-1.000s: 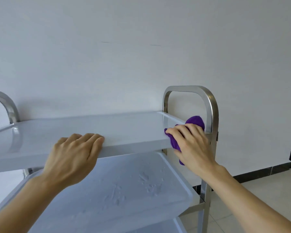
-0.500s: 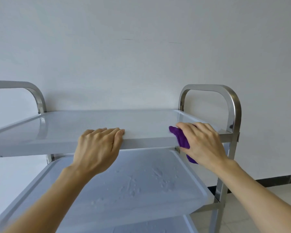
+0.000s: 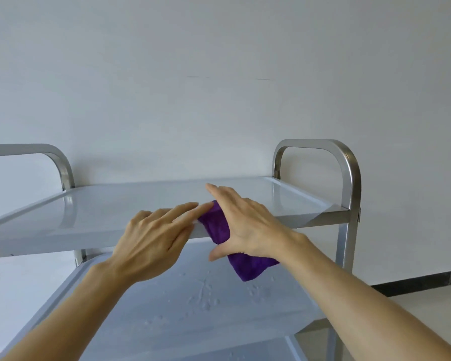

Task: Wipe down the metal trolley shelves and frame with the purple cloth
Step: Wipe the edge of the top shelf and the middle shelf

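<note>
White wall (image 3: 219, 74) rises bare behind the trolley (image 3: 349, 194), where the purple cloth (image 3: 220, 227) drapes over the front edge of the top shelf (image 3: 115, 209), grasped by the right hand (image 3: 248, 225) with fingers on top and thumb beneath. Just left of that grip, the left hand (image 3: 154, 235) rests relaxed, fingertips touching the cloth. Bare shelf spreads either side toward the handles, and a lower shelf (image 3: 193, 308) sits beneath.
</note>
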